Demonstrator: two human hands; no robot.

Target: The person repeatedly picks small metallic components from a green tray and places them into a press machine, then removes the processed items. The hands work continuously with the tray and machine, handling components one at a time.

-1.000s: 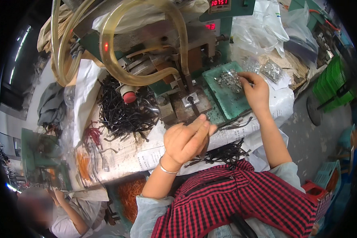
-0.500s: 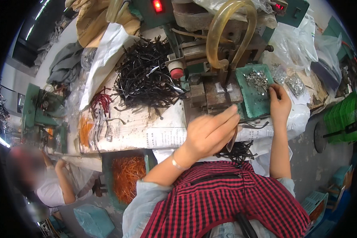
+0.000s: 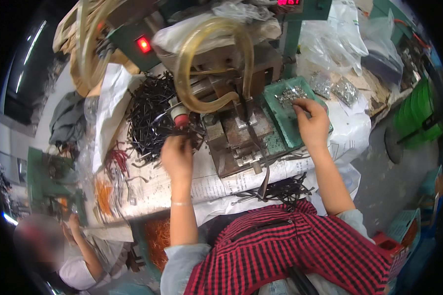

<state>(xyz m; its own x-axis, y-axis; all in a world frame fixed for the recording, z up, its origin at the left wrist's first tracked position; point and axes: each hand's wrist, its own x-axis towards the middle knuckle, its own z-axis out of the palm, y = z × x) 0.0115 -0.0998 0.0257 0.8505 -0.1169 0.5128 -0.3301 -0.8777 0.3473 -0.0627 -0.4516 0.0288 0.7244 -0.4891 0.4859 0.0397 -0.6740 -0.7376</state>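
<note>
Left hand (image 3: 178, 158), one: I see it raised from a forearm running almost straight up from the lower edge, wrist in line, back of the hand uppermost, fingers bent forward and blurred; how far they are spread, and whether they have hold of anything, I cannot tell. Its position: at the near right edge of a heap of black straps (image 3: 148, 120), just below a red push-button (image 3: 181, 121). Bangle (image 3: 181, 203), one, pale, on that wrist. Right hand (image 3: 312, 125), one: forearm slanting up and leftward, knuckles raised, index finger and thumb bent toward each other with a narrow gap, tips over the near edge of a pile of small silver metal pieces (image 3: 288, 93); whether a piece sits between them I cannot tell. Green tray (image 3: 291, 132), one, rectangular, holding the pile, beside the metal press bed (image 3: 238, 137). Single black strap (image 3: 267, 176), running from the press bed down over its near edge. Hose (image 3: 185, 61), yellowish, looped above.
</note>
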